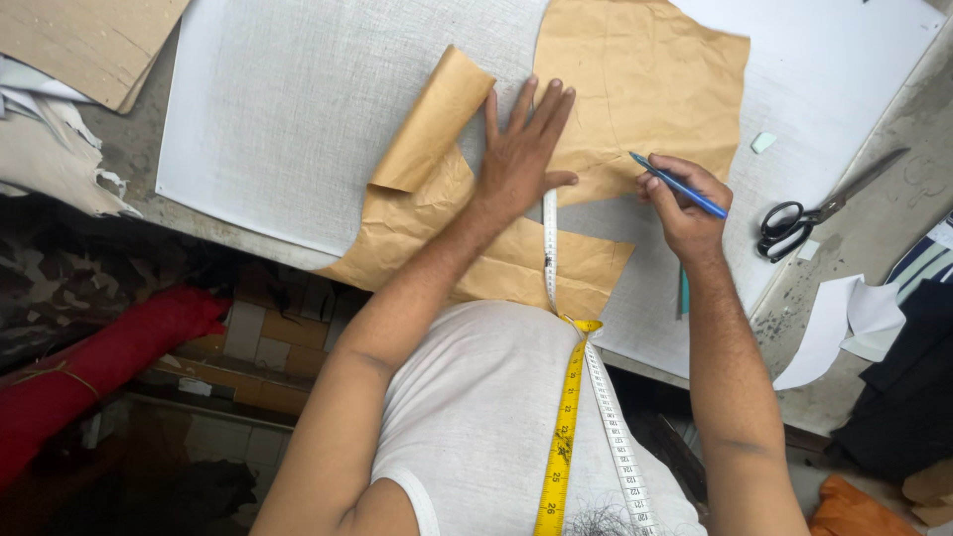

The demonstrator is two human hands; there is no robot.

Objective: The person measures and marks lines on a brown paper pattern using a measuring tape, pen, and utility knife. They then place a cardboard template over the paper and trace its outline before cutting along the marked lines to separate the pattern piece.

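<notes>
My left hand [523,151] lies flat, fingers spread, on a brown paper pattern [635,89] spread over white fabric [318,99]. The paper's left edge is curled into a roll [433,121] beside that hand. My right hand [683,203] grips a blue pen [679,186], its tip touching the paper's lower edge. A yellow and white measuring tape [568,397] hangs from my neck, and its end runs onto the paper under my left hand.
Black-handled scissors [814,210] lie at the right on the grey table [874,248]. A small pale chalk piece [762,142] sits on the fabric. White paper scraps [844,323], dark cloth [908,397] at right; cardboard [89,40] top left; red cloth [89,362] below left.
</notes>
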